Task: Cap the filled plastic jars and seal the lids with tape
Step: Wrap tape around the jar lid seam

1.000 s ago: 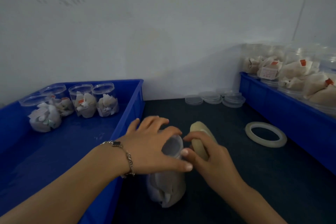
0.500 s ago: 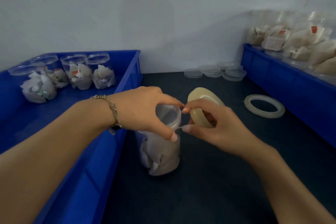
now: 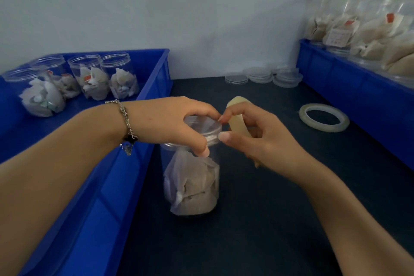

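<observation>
A clear plastic jar [image 3: 192, 184] filled with a paper-wrapped bundle stands upright on the dark table [image 3: 257, 231] in the middle. Its clear lid [image 3: 205, 127] sits on top. My left hand [image 3: 174, 123] reaches over from the left and grips the lid, thumb down on the front rim. My right hand [image 3: 257, 139] holds a yellowish tape roll [image 3: 238, 116] right beside the lid, thumb and forefinger almost touching the lid's edge. Whether tape is stuck to the lid I cannot tell.
A blue bin [image 3: 125, 175] on the left holds several uncapped filled jars [image 3: 118, 83]. Loose clear lids [image 3: 264, 75] lie at the back. A second tape roll [image 3: 323, 117] lies to the right, near another blue bin [image 3: 358, 96] stacked with filled jars.
The view has tilted down and the jar stands upright. My right hand has brought the tape roll close against the lid while my left hand stays on top of it.
</observation>
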Available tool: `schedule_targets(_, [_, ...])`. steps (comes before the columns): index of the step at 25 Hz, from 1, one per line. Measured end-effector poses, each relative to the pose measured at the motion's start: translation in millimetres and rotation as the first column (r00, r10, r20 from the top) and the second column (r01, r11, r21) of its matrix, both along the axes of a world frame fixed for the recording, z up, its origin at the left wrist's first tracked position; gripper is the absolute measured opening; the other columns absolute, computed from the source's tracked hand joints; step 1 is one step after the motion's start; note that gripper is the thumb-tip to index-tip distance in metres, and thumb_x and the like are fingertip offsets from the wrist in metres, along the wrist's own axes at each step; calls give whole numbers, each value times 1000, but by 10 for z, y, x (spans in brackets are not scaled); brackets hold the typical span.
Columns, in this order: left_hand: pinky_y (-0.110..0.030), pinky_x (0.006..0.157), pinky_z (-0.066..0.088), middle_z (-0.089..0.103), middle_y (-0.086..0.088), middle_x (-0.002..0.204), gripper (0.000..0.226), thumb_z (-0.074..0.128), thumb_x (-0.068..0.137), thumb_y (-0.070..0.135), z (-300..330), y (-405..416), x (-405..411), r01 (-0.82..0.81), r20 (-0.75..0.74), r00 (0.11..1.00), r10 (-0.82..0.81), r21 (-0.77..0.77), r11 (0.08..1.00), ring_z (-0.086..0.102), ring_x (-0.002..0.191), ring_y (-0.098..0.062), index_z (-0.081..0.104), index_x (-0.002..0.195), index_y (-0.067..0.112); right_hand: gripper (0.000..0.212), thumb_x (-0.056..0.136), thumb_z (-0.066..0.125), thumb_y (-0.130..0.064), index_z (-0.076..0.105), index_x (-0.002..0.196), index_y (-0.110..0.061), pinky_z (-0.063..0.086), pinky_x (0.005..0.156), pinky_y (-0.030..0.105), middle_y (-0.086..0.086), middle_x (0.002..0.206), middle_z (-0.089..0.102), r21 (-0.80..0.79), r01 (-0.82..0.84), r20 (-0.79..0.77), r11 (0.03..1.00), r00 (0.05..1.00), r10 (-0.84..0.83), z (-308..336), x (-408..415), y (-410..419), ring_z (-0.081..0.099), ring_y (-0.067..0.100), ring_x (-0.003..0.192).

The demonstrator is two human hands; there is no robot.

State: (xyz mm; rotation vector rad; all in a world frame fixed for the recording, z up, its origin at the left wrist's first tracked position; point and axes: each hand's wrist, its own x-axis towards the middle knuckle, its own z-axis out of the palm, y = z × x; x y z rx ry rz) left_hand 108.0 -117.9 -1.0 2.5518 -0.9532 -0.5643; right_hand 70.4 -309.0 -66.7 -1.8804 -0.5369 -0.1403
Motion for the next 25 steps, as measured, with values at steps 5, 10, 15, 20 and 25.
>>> schedule_targets(5, [-25, 78, 48, 50, 11, 107, 44, 52, 63, 59, -121, -92, -5, -54, 83, 995, 55, -7, 998, 52, 93, -6, 45, 103, 42, 24, 74, 55, -61, 51, 87, -41, 44, 56, 13, -32, 94, 53, -138, 163, 126, 977, 981, -146, -47, 16, 35, 53, -2, 77])
schedule_targets(10, [-34, 88, 50, 57, 11, 107, 55, 37, 68, 74, -127, -109, 20, -87, 166, 982, 86, -3, 996, 56, 96, -5, 50, 111, 40, 8, 85, 48, -50, 52, 85, -42, 39, 42, 13, -18, 78, 63, -170, 54, -39, 984, 997, -62, -83, 76, -10, 51, 3, 43])
schedule_targets(15, [-22, 87, 43, 51, 13, 121, 75, 36, 64, 74, -146, -137, 26, -150, 191, 970, 147, 1, 989, 51, 106, -5, 45, 127, 36, 20, 88, 36, -49, 52, 85, -39, 39, 50, 12, -5, 75, 61, -300, 102, 48, 949, 995, -92, -127, 93, -35, 51, -3, 55])
schedule_targets(20, [-22, 91, 39, 47, 11, 116, 84, 30, 66, 73, -139, -132, 28, -135, 248, 962, 115, 66, 989, 44, 106, -6, 47, 134, 27, 31, 83, 35, -53, 55, 73, -32, 36, 58, 22, -8, 76, 47, -357, 142, 91, 923, 989, -116, -116, 69, -15, 47, 1, 67])
schedule_targets(25, [-31, 92, 41, 50, 4, 106, 91, 24, 58, 80, -91, -118, -18, -98, 225, 972, 71, 113, 989, 47, 98, -9, 56, 125, 26, 29, 83, 36, -48, 52, 69, -29, 35, 57, 28, -6, 72, 45, -308, 201, 184, 930, 972, -149, -176, 44, 69, 44, 9, 65])
